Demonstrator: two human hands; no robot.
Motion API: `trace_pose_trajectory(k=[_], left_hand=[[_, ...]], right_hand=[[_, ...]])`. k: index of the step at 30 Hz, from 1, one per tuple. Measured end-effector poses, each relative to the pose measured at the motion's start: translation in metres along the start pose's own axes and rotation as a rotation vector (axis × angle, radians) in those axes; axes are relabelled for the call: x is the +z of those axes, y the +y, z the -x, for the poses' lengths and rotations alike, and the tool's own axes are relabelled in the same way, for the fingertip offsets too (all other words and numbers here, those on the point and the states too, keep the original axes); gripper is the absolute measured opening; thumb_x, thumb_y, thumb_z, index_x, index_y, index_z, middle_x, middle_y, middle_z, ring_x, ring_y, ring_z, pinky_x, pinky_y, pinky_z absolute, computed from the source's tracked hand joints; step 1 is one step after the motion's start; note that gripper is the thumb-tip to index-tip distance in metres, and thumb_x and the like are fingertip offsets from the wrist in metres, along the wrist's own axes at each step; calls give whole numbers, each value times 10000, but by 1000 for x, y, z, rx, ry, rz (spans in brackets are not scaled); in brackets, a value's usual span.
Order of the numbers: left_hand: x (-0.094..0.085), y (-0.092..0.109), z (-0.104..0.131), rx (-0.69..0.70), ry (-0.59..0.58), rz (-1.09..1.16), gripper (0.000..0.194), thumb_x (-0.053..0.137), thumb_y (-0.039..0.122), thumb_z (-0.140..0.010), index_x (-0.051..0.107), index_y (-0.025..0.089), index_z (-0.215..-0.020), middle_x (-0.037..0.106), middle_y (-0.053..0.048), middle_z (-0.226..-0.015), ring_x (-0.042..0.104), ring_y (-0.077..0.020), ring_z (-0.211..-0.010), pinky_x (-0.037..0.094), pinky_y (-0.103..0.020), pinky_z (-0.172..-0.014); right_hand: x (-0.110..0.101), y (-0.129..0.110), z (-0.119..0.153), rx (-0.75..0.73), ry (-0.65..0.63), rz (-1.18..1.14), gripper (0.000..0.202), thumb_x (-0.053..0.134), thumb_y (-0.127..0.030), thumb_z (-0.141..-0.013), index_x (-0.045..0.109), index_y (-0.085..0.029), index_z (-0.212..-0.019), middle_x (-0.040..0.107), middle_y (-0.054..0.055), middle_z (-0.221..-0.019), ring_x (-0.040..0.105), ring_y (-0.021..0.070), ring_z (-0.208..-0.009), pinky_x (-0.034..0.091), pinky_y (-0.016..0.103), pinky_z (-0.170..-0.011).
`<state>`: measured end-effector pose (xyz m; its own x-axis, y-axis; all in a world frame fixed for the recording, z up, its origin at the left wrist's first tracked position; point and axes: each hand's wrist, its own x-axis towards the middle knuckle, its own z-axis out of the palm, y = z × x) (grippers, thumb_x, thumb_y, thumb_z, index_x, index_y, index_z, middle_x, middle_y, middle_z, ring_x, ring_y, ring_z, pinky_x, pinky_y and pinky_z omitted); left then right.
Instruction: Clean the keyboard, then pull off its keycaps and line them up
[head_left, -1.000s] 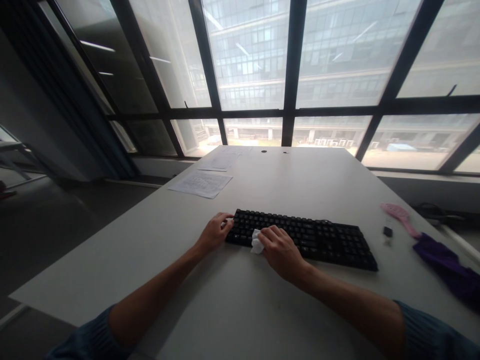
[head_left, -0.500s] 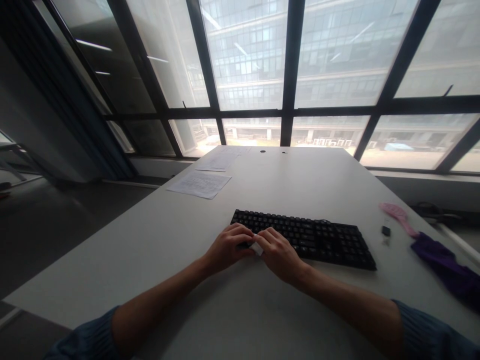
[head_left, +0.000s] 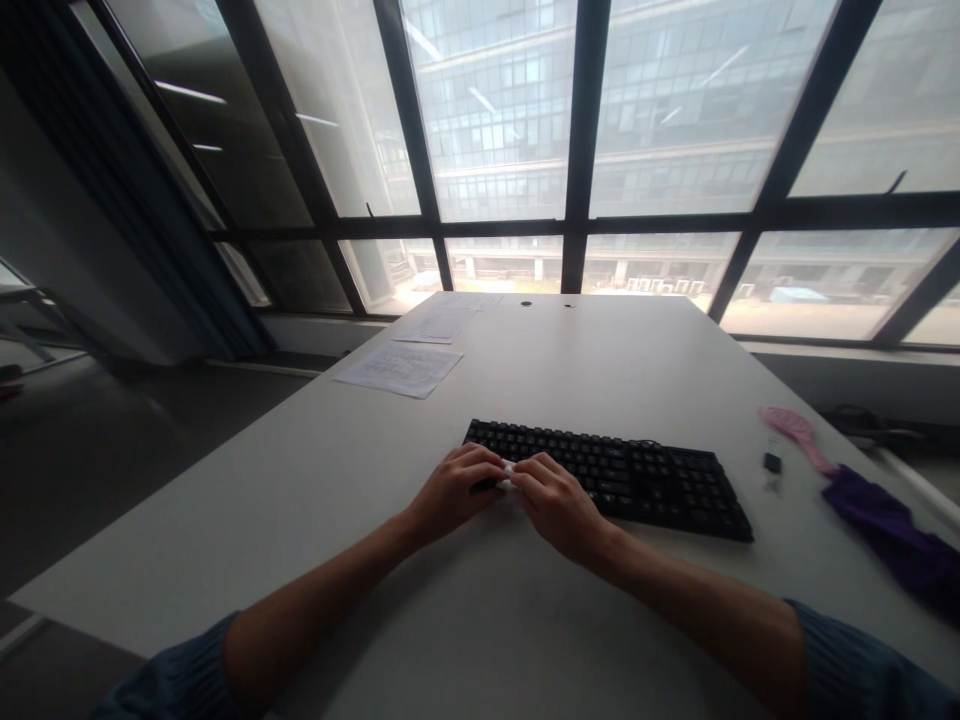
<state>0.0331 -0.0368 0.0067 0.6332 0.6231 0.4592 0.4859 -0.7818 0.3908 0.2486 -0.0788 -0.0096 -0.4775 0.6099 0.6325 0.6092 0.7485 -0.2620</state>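
A small white item (head_left: 508, 476), too small to identify, is pinched between the fingertips of both hands at the keyboard's lower left edge. My left hand (head_left: 456, 490) closes on it from the left, its fingers curled. From the right, my right hand (head_left: 556, 505) grips it with bent fingers, the fingertips almost meeting those of the left. Behind and to the right of the hands lies a black keyboard (head_left: 660, 485), its left front part hidden by them.
The white table (head_left: 585, 370) reaches to the windows. Printed sheets (head_left: 401, 368) lie at the left. On the right are a small black object (head_left: 772, 462), a pink brush (head_left: 795, 428) and purple cloth (head_left: 892, 530).
The white item has shifted slightly up and left between the fingertips, and less of it hangs below them. Both hands have stayed nearly in place.
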Motion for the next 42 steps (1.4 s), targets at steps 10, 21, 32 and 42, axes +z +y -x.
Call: trace_pose_trajectory(k=[10, 21, 32, 42], left_hand=[[-17, -35, 0, -275, 152, -48, 227, 534, 341, -937, 705, 212, -1011, 703, -75, -1052, 630, -239, -1028, 496, -413, -963], [-8, -46, 1, -443, 200, 124, 388, 432, 455, -960, 633, 188, -1159, 612, -108, -1198, 639, -218, -996, 576, -350, -805], [-5, -50, 3, -467, 181, 104, 413, 400, 468, -979, 643, 175, -1140, 654, -107, -1153, 629, -237, -1031, 529, -363, -867], [-6, -50, 3, -457, 187, 88, 409, 400, 470, -974, 647, 181, -1127, 660, -97, -1148, 632, -234, -1039, 533, -357, -871]], right_hand=[[-6, 2, -2, 42, -124, 168, 150, 575, -256, -968, 628, -186, -847, 663, 77, -989, 551, 218, -964, 464, 353, -877], [-3, 1, -1, 48, -64, 189, 126, 556, -152, -960, 644, -184, -1044, 667, 80, -1012, 561, 215, -968, 481, 350, -859], [-6, 4, -1, 124, -76, 278, 92, 581, -136, -934, 665, -164, -959, 655, 91, -950, 554, 230, -930, 466, 357, -831], [-6, 2, -3, 156, -64, 208, 143, 547, -201, -973, 680, -175, -925, 675, 83, -947, 572, 210, -918, 480, 341, -850]])
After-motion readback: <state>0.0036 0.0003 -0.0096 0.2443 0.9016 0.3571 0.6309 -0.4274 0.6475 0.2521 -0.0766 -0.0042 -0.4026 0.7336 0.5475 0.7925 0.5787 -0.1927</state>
